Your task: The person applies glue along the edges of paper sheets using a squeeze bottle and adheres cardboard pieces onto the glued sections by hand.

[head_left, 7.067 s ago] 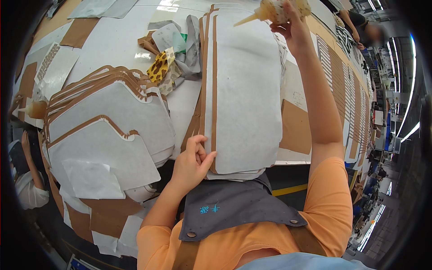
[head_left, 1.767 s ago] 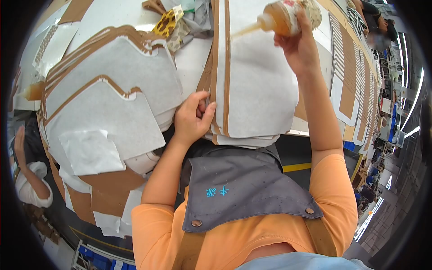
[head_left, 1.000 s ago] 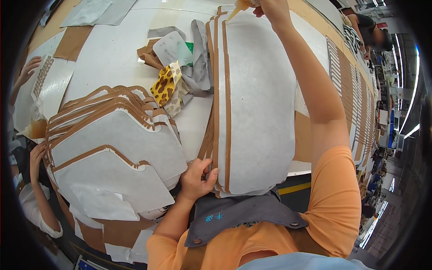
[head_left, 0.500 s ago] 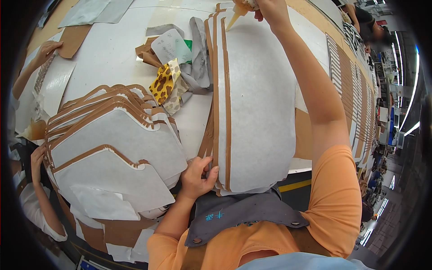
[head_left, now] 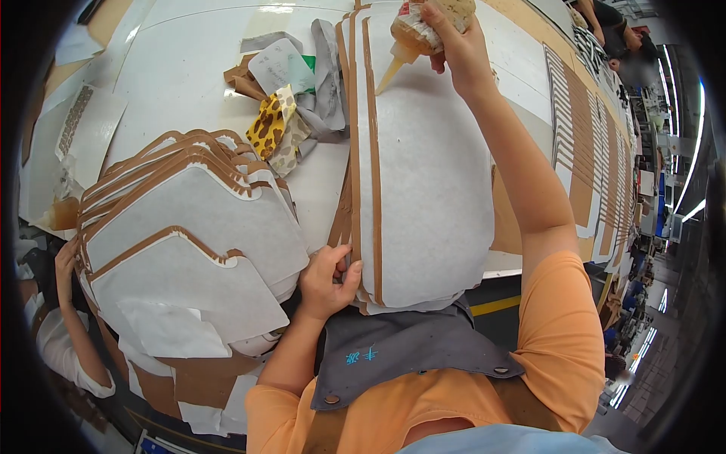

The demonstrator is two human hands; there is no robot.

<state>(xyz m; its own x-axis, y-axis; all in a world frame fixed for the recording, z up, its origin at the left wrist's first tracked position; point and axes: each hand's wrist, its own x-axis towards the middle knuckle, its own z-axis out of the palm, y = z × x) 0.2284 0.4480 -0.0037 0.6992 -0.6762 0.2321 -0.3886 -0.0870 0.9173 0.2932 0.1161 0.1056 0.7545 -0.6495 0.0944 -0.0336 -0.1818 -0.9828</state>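
Observation:
My right hand (head_left: 463, 53) is wrapped round a squeeze bottle (head_left: 416, 32) of amber liquid, nozzle pointing down and left. The nozzle tip is at the brown left edge strip of the top white panel (head_left: 435, 181), near its upper end. That panel lies on a stack of similar brown-edged panels. At the stack's lower left edge, my left hand (head_left: 329, 284) has its thumb and curled fingers on the brown border. Whether it pinches a layer is hidden. Left of it is a fanned pile of notched white panels (head_left: 197, 216) with brown edges.
Fabric scraps, one yellow with brown spots (head_left: 270, 125), lie beyond the two piles. Another amber bottle (head_left: 63, 214) and a co-worker's hand (head_left: 66, 265) are at the far left. Striped brown-and-white pieces (head_left: 578, 144) lie at the right. Another person (head_left: 605, 30) is at the upper right.
The bottle in my right hand has moved down along the brown strip from near the panel's top. My left hand stays at the lower edge. A co-worker's raised hand has left the upper left.

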